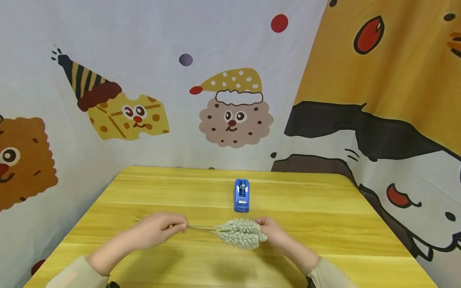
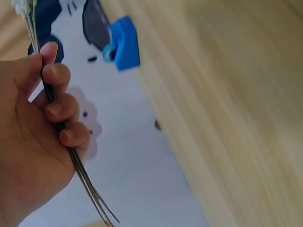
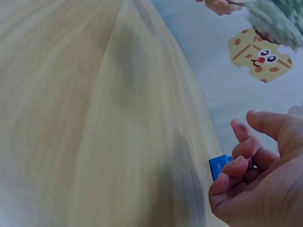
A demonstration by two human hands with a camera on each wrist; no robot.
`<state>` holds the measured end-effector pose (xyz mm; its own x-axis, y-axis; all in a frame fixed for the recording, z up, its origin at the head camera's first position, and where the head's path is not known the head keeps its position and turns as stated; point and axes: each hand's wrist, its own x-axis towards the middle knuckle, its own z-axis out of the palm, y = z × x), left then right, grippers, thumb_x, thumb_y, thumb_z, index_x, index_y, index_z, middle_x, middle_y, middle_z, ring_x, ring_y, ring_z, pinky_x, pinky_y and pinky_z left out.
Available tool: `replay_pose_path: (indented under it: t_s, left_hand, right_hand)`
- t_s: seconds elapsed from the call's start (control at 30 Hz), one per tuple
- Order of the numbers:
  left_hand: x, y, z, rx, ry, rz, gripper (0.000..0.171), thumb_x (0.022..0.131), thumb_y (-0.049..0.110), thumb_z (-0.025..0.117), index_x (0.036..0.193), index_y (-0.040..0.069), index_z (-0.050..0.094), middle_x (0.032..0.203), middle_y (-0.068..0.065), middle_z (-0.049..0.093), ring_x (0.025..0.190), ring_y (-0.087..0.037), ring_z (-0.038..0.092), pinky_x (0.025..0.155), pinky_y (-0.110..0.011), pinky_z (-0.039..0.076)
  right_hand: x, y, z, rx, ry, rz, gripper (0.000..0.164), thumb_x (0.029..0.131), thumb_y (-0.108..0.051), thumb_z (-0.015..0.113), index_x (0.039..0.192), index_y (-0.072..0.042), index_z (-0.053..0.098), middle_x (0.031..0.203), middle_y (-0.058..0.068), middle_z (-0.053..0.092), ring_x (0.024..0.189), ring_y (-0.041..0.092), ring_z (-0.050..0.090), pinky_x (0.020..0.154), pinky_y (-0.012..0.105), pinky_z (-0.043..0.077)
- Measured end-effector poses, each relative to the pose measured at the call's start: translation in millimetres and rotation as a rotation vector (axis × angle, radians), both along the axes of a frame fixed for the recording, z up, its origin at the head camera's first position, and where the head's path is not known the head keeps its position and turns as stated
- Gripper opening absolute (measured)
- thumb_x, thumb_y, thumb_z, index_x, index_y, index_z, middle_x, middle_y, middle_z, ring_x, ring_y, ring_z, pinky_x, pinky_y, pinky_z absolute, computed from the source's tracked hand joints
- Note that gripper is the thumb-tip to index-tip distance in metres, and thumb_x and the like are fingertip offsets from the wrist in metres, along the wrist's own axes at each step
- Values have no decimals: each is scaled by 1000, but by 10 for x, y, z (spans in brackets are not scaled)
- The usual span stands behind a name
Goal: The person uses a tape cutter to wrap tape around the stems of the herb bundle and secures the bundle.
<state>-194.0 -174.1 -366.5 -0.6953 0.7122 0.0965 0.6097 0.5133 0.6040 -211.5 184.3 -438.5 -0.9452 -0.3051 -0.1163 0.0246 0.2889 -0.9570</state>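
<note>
My left hand (image 1: 155, 230) grips the thin stems of a bunch of pale green dried flowers (image 1: 240, 233). In the left wrist view its fingers curl round the dark lower part of the stems (image 2: 49, 90), whose ends stick out below the palm. The bunch lies sideways above the table, heads pointing right. My right hand (image 1: 274, 235) is beside the flower heads. In the right wrist view its fingers are loosely bent, the thumb stands apart, and nothing is held. A blue tape dispenser (image 1: 241, 206) stands on the table beyond the bunch.
The wooden table (image 1: 317, 208) has a light yellow striped grain. Behind it hangs a white cloth (image 1: 173, 148) printed with cartoon figures, and its orange part is at the right. Shadows of the hands and bunch fall on the tabletop.
</note>
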Motion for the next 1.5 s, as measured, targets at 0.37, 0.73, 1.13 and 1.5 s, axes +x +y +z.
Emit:
replay_pose_path:
  t_s: [0.37, 0.73, 1.13, 1.5]
  left_hand:
    - [81, 363, -332, -66, 24, -186, 25, 103, 31, 46, 88, 24, 66, 86, 17, 62, 66, 3, 48, 61, -21, 44]
    - [-3, 886, -529, -166, 77, -103, 23, 100, 29, 52, 81, 24, 63, 66, 18, 48, 57, 1, 42, 55, -21, 39]
    - [-252, 1280, -714, -86, -4, 85, 22, 101, 22, 51, 84, 19, 65, 65, 10, 51, 50, -3, 38, 48, -22, 37]
    - [-454, 1453, -675, -80, 41, 265, 21, 99, 24, 53, 89, 17, 69, 82, 7, 63, 60, -10, 48, 52, -30, 41]
  right_hand:
    - [-194, -48, 161, 117, -17, 38, 24, 85, -20, 72, 87, 4, 71, 50, -6, 36, 48, 11, 30, 52, 27, 30]
    - [-298, -66, 310, 147, -15, 96, 23, 85, -16, 71, 94, 6, 73, 58, -2, 44, 53, 13, 40, 65, 32, 44]
    - [-340, -38, 414, 204, 24, 100, 20, 87, -19, 71, 91, 1, 74, 77, 1, 59, 59, 12, 43, 60, 28, 40]
    - [-281, -42, 455, 232, 91, 43, 20, 87, -21, 71, 93, -2, 75, 84, 6, 66, 53, 12, 37, 53, 27, 35]
